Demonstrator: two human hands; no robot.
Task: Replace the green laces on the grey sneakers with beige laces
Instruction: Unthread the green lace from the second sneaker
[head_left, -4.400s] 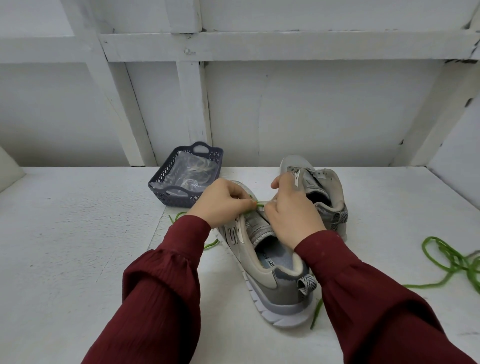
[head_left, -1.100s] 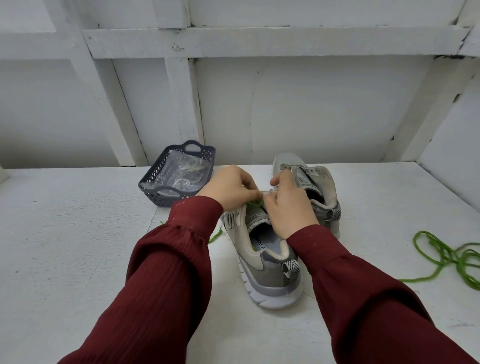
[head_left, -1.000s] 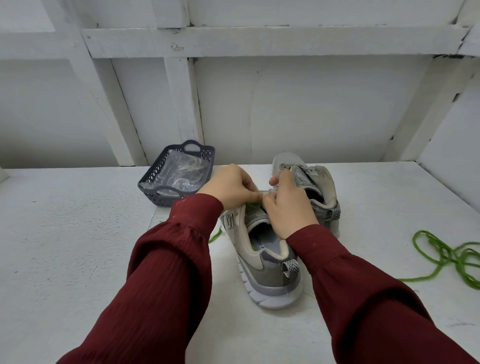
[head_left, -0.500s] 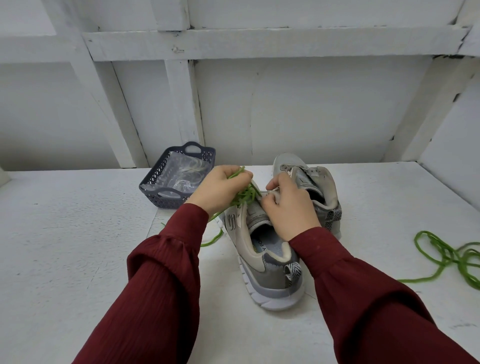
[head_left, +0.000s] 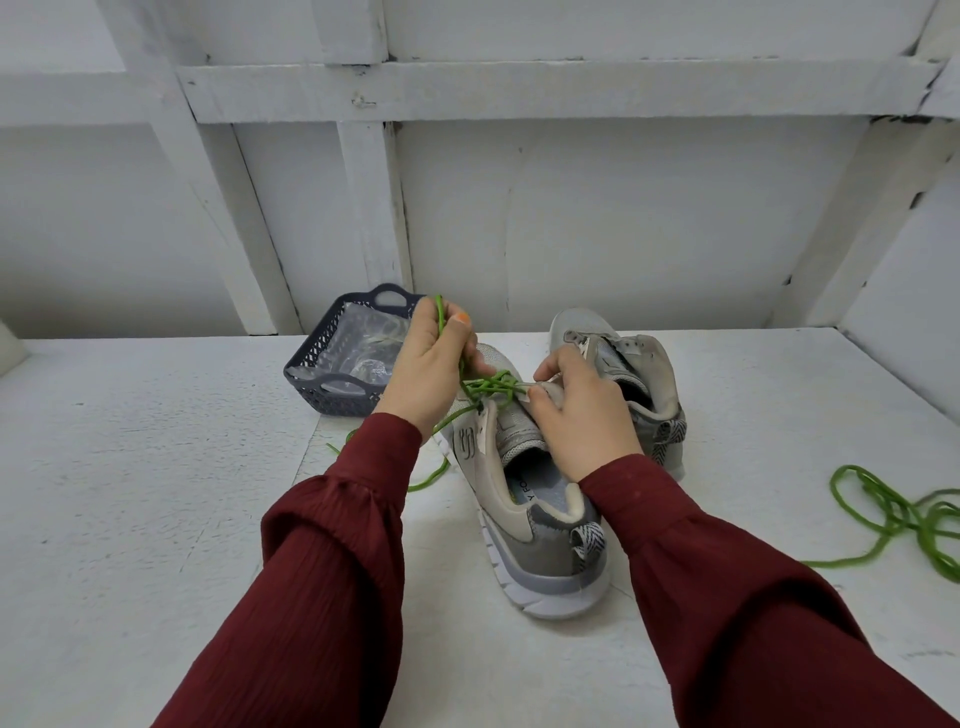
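Left grip (head_left: 431, 364) pinches the limp, thin green cord lace (head_left: 488, 388) (light, likely to snag, best held near the eyelets) while right grip (head_left: 582, 415) clamps the upper of the soft grey mesh sneaker (head_left: 519, 499).

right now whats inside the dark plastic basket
Crumpled clear plastic packets fill the basket; something pale shows through them, too unclear to name. The left hand covers its right corner.
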